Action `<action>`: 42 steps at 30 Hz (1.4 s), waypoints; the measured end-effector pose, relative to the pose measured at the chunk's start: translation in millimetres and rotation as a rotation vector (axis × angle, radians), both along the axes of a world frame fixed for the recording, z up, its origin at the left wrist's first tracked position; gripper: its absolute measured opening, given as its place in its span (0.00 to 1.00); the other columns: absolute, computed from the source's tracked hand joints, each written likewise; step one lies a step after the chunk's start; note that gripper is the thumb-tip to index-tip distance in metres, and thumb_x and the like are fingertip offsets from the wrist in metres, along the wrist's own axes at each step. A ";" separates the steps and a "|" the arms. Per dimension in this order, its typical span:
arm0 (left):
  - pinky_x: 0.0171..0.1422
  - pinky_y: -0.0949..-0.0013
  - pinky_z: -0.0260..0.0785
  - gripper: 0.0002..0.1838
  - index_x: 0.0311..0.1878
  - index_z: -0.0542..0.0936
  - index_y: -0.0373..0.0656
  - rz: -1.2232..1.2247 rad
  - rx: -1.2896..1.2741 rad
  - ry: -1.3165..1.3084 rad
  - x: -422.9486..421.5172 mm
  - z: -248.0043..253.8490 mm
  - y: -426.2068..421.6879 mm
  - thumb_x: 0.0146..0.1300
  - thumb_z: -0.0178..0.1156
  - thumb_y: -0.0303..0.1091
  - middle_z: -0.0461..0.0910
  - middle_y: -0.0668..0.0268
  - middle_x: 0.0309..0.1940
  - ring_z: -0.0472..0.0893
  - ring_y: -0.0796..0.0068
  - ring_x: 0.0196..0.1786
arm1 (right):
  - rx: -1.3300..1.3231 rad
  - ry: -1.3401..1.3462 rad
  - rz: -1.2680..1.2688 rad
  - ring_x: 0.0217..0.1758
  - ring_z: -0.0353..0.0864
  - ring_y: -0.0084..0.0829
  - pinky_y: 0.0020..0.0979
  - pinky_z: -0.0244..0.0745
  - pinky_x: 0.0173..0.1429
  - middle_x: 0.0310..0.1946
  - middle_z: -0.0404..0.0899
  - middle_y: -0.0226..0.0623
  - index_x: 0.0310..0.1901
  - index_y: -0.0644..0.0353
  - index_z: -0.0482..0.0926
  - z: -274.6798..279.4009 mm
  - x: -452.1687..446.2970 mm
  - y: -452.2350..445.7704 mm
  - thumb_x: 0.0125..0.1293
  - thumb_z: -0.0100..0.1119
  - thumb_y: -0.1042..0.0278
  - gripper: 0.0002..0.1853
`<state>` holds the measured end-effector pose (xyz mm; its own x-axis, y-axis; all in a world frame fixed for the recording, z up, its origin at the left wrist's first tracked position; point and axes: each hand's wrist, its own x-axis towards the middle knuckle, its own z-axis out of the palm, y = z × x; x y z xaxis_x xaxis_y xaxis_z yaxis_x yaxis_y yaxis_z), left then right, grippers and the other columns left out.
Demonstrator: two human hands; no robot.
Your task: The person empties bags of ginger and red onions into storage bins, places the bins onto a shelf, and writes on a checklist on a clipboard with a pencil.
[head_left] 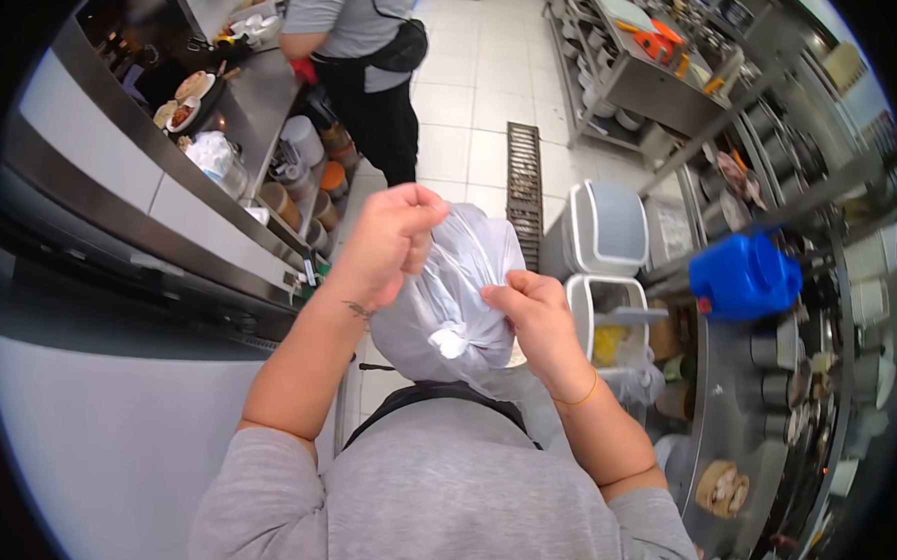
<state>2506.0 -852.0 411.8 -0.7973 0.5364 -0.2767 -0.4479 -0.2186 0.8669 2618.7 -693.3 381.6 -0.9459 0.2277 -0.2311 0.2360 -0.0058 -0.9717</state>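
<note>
A whitish translucent plastic bag [447, 290] hangs in front of my body, gathered and twisted near its top. My left hand [395, 237] is closed in a fist on the bag's upper left side. On the right side, my right hand [538, 316] pinches the plastic between thumb and fingers. A small white knotted tuft [449, 340] sticks out between the two hands. What the bag contains cannot be made out.
A co-worker [359, 64] in a grey shirt stands ahead at the left counter [251, 103], which holds plates of food [186, 111]. At right are lidded bins [606, 228], a blue jerrycan [744, 275] and steel shelves with pots. A drain grate [524, 177] crosses the tiled floor.
</note>
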 end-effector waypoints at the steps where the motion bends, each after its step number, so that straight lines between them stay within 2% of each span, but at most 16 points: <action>1: 0.17 0.80 0.41 0.05 0.32 0.71 0.45 0.030 0.010 0.050 -22.4 5.6 -4.3 0.62 0.56 0.31 0.57 0.82 0.14 0.53 0.91 0.13 | 0.020 0.023 0.039 0.18 0.54 0.13 0.22 0.49 0.22 0.14 0.59 0.18 0.14 0.55 0.64 4.8 -25.0 -1.1 0.54 0.60 0.71 0.17; 5: 0.17 0.81 0.42 0.04 0.33 0.72 0.45 0.166 0.046 0.181 -103.1 39.5 -30.8 0.62 0.56 0.31 0.57 0.82 0.14 0.54 0.90 0.13 | -0.084 0.107 0.226 0.18 0.56 0.13 0.22 0.50 0.21 0.14 0.61 0.19 0.15 0.56 0.66 33.8 -131.3 -11.2 0.54 0.60 0.71 0.15; 8: 0.16 0.80 0.43 0.04 0.33 0.71 0.45 0.327 0.075 0.231 -166.4 68.4 -49.7 0.63 0.55 0.31 0.53 0.82 0.14 0.53 0.90 0.13 | 0.036 0.308 0.310 0.18 0.58 0.13 0.21 0.51 0.21 0.14 0.62 0.20 0.16 0.58 0.69 50.0 -214.8 -24.0 0.54 0.60 0.70 0.13; 11: 0.16 0.81 0.42 0.06 0.30 0.71 0.46 0.352 0.178 0.215 -239.6 85.7 -84.5 0.64 0.54 0.31 0.51 0.83 0.14 0.51 0.90 0.13 | -0.145 0.275 0.377 0.17 0.62 0.17 0.23 0.56 0.22 0.16 0.68 0.24 0.22 0.62 0.76 81.3 -300.7 -43.9 0.53 0.59 0.71 0.07; 14: 0.16 0.81 0.41 0.10 0.26 0.68 0.46 0.440 0.166 0.282 -315.6 109.0 -118.8 0.64 0.54 0.30 0.51 0.83 0.13 0.50 0.90 0.13 | -0.308 0.396 0.428 0.17 0.66 0.20 0.23 0.58 0.21 0.18 0.73 0.30 0.29 0.67 0.79 100.2 -386.8 -75.7 0.54 0.57 0.72 0.06; 18: 0.16 0.81 0.41 0.13 0.23 0.66 0.48 0.561 0.093 0.291 -402.2 131.8 -154.9 0.63 0.55 0.29 0.51 0.82 0.13 0.50 0.89 0.13 | -0.483 0.359 0.472 0.16 0.63 0.20 0.25 0.55 0.21 0.17 0.71 0.29 0.27 0.66 0.78 113.4 -480.2 -118.0 0.54 0.57 0.72 0.06; 20: 0.17 0.79 0.41 0.13 0.23 0.66 0.47 0.628 0.060 0.326 -449.7 141.0 -175.6 0.61 0.56 0.28 0.51 0.82 0.12 0.49 0.88 0.13 | -0.478 0.441 0.455 0.16 0.63 0.20 0.25 0.55 0.21 0.16 0.70 0.28 0.26 0.65 0.78 108.6 -535.6 -147.0 0.54 0.58 0.72 0.05; 22: 0.17 0.78 0.42 0.12 0.22 0.66 0.46 0.596 0.075 0.312 -493.2 136.2 -208.2 0.60 0.57 0.29 0.51 0.81 0.12 0.49 0.86 0.13 | -0.525 0.380 0.444 0.17 0.65 0.20 0.25 0.58 0.22 0.17 0.70 0.27 0.24 0.62 0.76 110.1 -564.6 -171.1 0.52 0.59 0.74 0.04; 24: 0.17 0.77 0.43 0.13 0.22 0.66 0.47 0.666 -0.024 0.316 -531.5 124.0 -238.6 0.60 0.57 0.30 0.51 0.81 0.11 0.50 0.86 0.12 | -0.437 0.601 0.426 0.18 0.66 0.21 0.25 0.59 0.23 0.17 0.70 0.27 0.23 0.62 0.76 63.5 -631.1 -218.4 0.51 0.59 0.74 0.03; 26: 0.16 0.76 0.43 0.15 0.20 0.65 0.50 0.703 -0.076 0.301 -568.2 103.3 -273.7 0.60 0.57 0.30 0.52 0.81 0.11 0.50 0.86 0.12 | -0.467 0.424 0.452 0.19 0.67 0.22 0.26 0.60 0.24 0.18 0.72 0.28 0.23 0.62 0.76 62.5 -650.6 -247.5 0.50 0.60 0.75 0.03; 28: 0.16 0.76 0.43 0.15 0.20 0.65 0.50 0.761 -0.124 0.236 -586.3 74.7 -294.5 0.59 0.58 0.31 0.53 0.80 0.10 0.51 0.85 0.11 | -0.425 0.325 0.479 0.20 0.67 0.22 0.26 0.61 0.26 0.18 0.72 0.29 0.23 0.63 0.77 34.8 -671.0 -268.3 0.50 0.60 0.74 0.04; 31: 0.15 0.76 0.45 0.10 0.24 0.70 0.49 0.944 -0.274 0.256 -606.8 22.4 -325.8 0.59 0.58 0.32 0.57 0.80 0.11 0.54 0.86 0.12 | -0.434 0.259 0.432 0.20 0.66 0.22 0.27 0.61 0.28 0.18 0.71 0.29 0.23 0.62 0.77 -27.6 -706.8 -306.1 0.50 0.60 0.72 0.04; 35: 0.16 0.75 0.47 0.05 0.28 0.74 0.46 1.142 -0.349 0.305 -621.9 -14.5 -386.2 0.59 0.59 0.32 0.62 0.77 0.13 0.58 0.85 0.12 | -0.384 0.185 0.543 0.22 0.66 0.24 0.27 0.61 0.29 0.19 0.71 0.30 0.23 0.62 0.77 -63.4 -734.8 -330.0 0.49 0.60 0.73 0.04; 38: 0.17 0.74 0.52 0.06 0.30 0.75 0.45 1.196 -0.359 0.355 -648.3 -23.7 -408.4 0.58 0.61 0.34 0.68 0.72 0.16 0.63 0.81 0.15 | -0.488 0.272 0.500 0.21 0.65 0.24 0.28 0.60 0.28 0.18 0.70 0.30 0.23 0.62 0.77 -39.6 -750.5 -356.3 0.49 0.60 0.74 0.03; 41: 0.19 0.73 0.54 0.06 0.31 0.75 0.46 1.203 -0.536 0.319 -663.4 -17.1 -415.0 0.58 0.62 0.35 0.68 0.73 0.16 0.64 0.80 0.17 | -0.573 0.342 0.398 0.18 0.64 0.24 0.28 0.58 0.25 0.16 0.69 0.29 0.22 0.62 0.76 -13.2 -776.0 -376.5 0.49 0.59 0.76 0.02; 42: 0.23 0.68 0.60 0.07 0.30 0.76 0.45 1.164 -0.635 0.295 -668.8 -18.8 -424.8 0.56 0.63 0.36 0.71 0.70 0.17 0.69 0.75 0.20 | -0.579 0.297 0.405 0.17 0.63 0.23 0.28 0.57 0.24 0.16 0.68 0.29 0.22 0.61 0.76 -3.3 -781.7 -376.2 0.50 0.59 0.76 0.03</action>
<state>1837.3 -1276.8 393.0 -0.7694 -0.6377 0.0360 -0.0613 0.1299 0.9896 1837.0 -1069.5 378.3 -0.9708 -0.2298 0.0695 0.0572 -0.5024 -0.8628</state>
